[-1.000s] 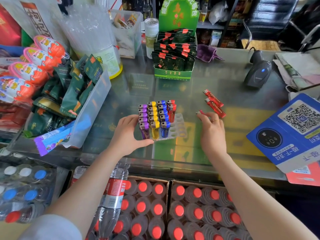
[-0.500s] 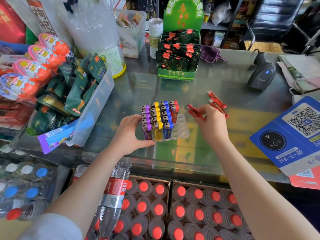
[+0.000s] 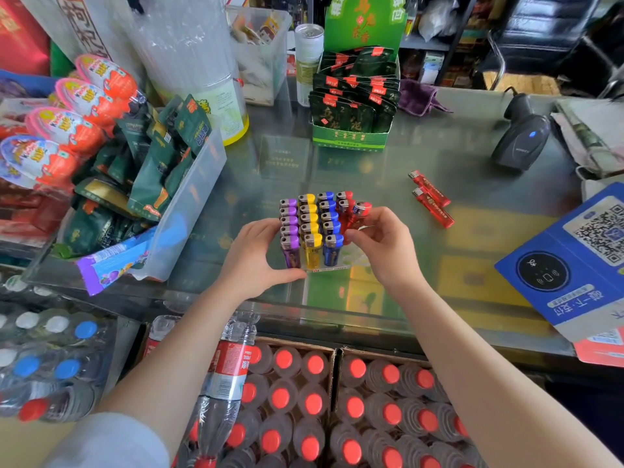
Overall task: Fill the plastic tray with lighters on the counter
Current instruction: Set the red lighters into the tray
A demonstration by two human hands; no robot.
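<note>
Head view: 2 bare hands at a clear plastic tray (image 3: 341, 265) of upright lighters on the glass counter (image 3: 388, 163).
Left hand (image 3: 256, 258) braces the tray's near-left corner, fingers against the purple row (image 3: 289, 228); right hand (image 3: 381, 241) pinches a red lighter (image 3: 361, 211) over the tray's right side, beside the blue row (image 3: 331, 228). 2 loose red lighters (image 3: 430, 197) lie well apart, to the right.

On the glass counter (image 3: 388, 170) stood a clear plastic tray (image 3: 351, 261) with upright rows of purple, yellow, blue and red lighters. The left hand (image 3: 256, 258) gripped its near left side, and the right hand (image 3: 388, 244) held a red lighter (image 3: 359, 214) at the red row. Two loose red lighters (image 3: 430, 199) lay well apart to the right.
</note>
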